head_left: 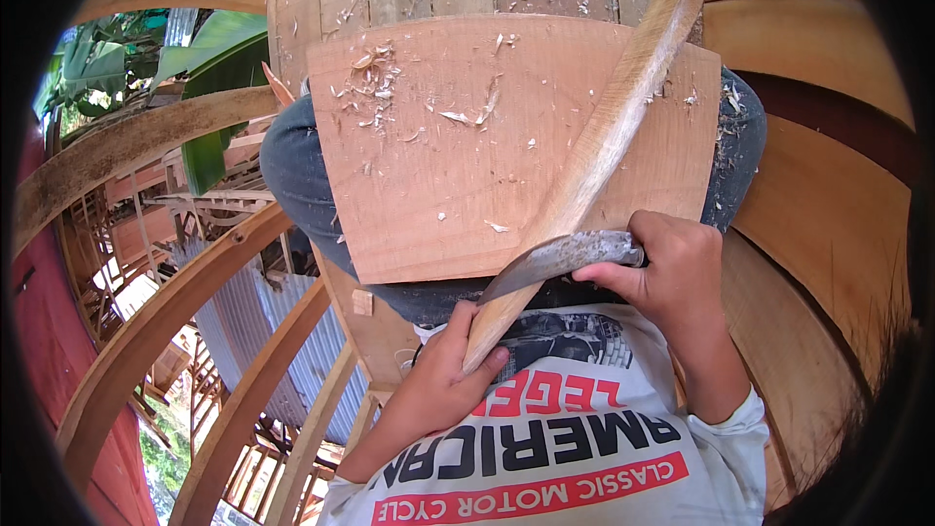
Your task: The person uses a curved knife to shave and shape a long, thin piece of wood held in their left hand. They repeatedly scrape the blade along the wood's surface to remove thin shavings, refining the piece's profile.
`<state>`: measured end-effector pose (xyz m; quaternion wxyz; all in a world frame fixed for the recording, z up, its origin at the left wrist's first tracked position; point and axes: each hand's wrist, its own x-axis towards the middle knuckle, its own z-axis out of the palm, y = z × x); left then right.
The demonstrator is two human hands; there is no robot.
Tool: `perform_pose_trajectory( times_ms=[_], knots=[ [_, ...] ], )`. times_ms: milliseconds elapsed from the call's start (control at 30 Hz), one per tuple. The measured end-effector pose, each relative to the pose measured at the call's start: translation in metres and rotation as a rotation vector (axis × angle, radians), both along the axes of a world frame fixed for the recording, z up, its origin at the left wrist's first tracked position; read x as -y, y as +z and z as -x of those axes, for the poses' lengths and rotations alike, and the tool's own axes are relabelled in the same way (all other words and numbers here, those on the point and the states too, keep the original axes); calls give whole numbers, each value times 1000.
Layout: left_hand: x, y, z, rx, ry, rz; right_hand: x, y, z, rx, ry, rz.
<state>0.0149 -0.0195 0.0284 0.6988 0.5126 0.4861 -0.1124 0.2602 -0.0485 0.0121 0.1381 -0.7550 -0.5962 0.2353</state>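
Fingers of our left hand (443, 375) wrapped the wooden stick's (594, 156) near end, bracing it on the board (438, 175) across our lap, while our right hand (672, 273) clenched the curved blade (550, 261) against its edge.

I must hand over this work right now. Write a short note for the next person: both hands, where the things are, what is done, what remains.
Left hand: holds the near end of the long wooden piece.
Right hand: grips the knife, blade laid across the piece near its lower end.
The piece lies slanted over the flat wooden board on the lap, far end up and to the right.
Done: some carving; shavings lie scattered on the board.
Left: probably more shaving; how much cannot be judged from here.
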Motion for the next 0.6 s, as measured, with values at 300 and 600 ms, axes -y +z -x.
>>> perform_pose_trajectory(
  times_ms=[300,600],
  knots=[
    [7,5,-2,-60,-13,-111,4,-7,-89,9,-527,2],
    [2,10,-10,-116,-72,-154,23,-8,-11,20,-6,-7]
  ],
)
